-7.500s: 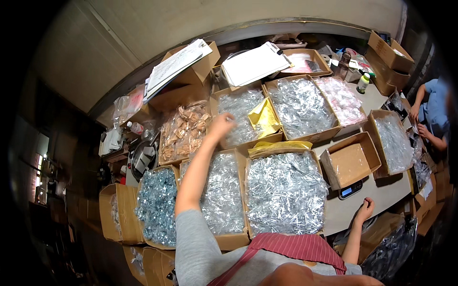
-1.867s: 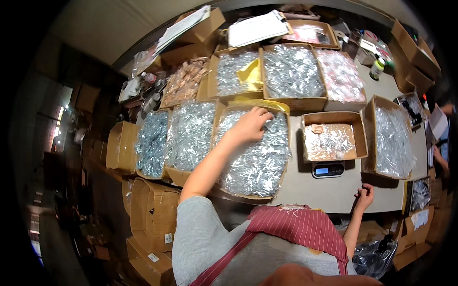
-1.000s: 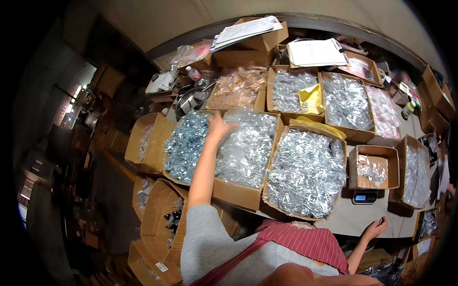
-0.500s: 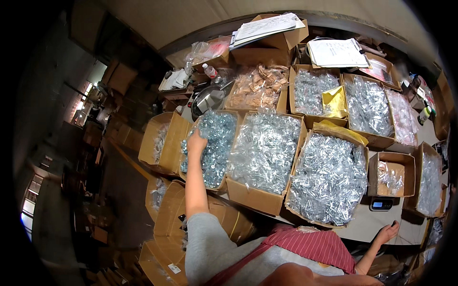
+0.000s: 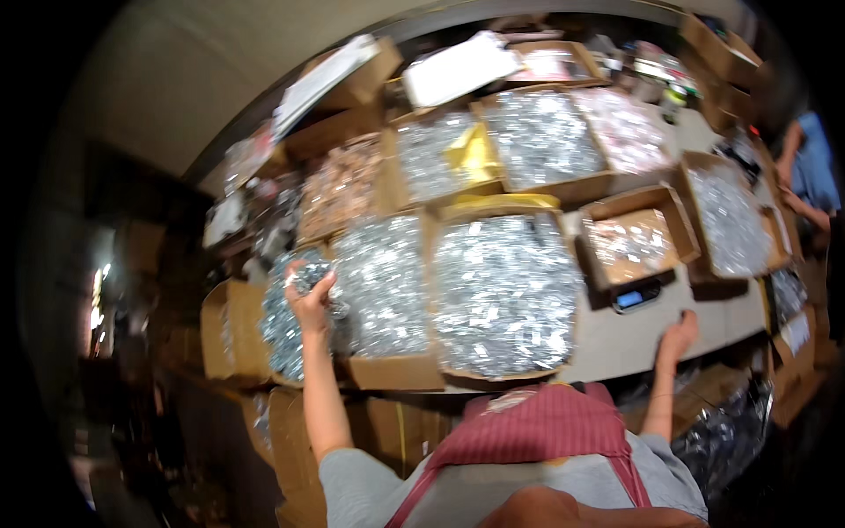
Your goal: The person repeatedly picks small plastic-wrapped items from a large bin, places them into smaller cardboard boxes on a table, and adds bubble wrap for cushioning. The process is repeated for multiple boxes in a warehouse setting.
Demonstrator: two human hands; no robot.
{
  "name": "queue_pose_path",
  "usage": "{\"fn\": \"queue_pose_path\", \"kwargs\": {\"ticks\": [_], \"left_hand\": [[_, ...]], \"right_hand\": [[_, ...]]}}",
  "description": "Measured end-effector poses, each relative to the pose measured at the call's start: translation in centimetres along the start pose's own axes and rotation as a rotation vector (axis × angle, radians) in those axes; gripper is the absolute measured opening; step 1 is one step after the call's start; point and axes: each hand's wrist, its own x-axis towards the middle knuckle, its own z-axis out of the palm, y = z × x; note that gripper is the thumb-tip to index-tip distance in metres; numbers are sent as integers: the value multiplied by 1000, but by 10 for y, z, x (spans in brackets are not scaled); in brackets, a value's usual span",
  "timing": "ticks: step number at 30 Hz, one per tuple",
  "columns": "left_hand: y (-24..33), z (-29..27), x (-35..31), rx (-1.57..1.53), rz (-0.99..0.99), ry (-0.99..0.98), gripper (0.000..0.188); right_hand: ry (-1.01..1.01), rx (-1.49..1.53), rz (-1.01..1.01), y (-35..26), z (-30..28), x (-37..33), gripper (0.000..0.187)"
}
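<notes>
My left hand [image 5: 308, 299] is raised over the near left cardboard box and closed around a cluster of small shiny metal parts [image 5: 310, 275], seemingly in clear plastic. Below it, the box holds many bluish metal parts [image 5: 283, 339]. My right hand [image 5: 678, 336] is over the table's near right edge, close to a small digital scale [image 5: 637, 297]; motion blur hides how its fingers are set. On the scale or just behind it stands a small open box [image 5: 606, 280] with a few clear packets [image 5: 629, 242] inside.
Large boxes of clear-bagged silver parts [image 5: 506, 295] fill the middle. Behind are copper-coloured pieces [image 5: 341, 185], a yellow packet [image 5: 471, 154] and papers [image 5: 462, 69]. Another box of bags [image 5: 729, 220] stands right. A person in blue [image 5: 814, 172] is at the far right.
The view has swung to the right. My left hand has come up from the bluish parts with a cluster in it. My right hand has moved nearer the scale. A person in blue has come into view.
</notes>
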Motion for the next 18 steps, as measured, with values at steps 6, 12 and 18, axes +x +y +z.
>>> {"fn": "queue_pose_path", "kwargs": {"ticks": [6,12,18], "left_hand": [[57,214,-51,-263,68,-532,42],[18,410,-107,-259,144,-830,49],[-32,432,-127,462,142,-1166,76]], "right_hand": [[39,56,-12,-25,-16,0,37],[4,181,-63,-26,-32,-2,33],[-47,276,-56,-17,-43,-5,29]]}}
